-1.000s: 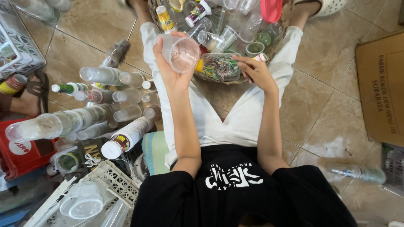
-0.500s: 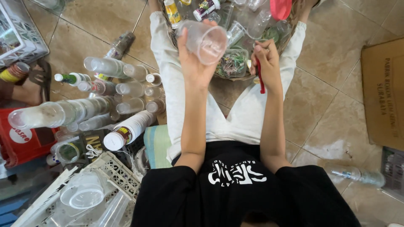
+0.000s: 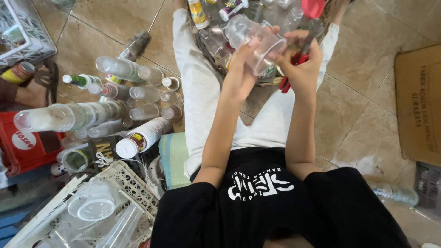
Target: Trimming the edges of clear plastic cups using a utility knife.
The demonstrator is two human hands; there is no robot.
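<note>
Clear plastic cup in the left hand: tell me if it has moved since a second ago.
Yes. The clear plastic cup has moved right, from over the left white trouser leg toward the right hand.

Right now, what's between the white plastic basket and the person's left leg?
In the head view, a folded green striped cloth lies between the white plastic basket and the left leg.

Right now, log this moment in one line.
left hand: holds clear plastic cup | right hand: red-handled tool, at cup rim | basket behind
</note>
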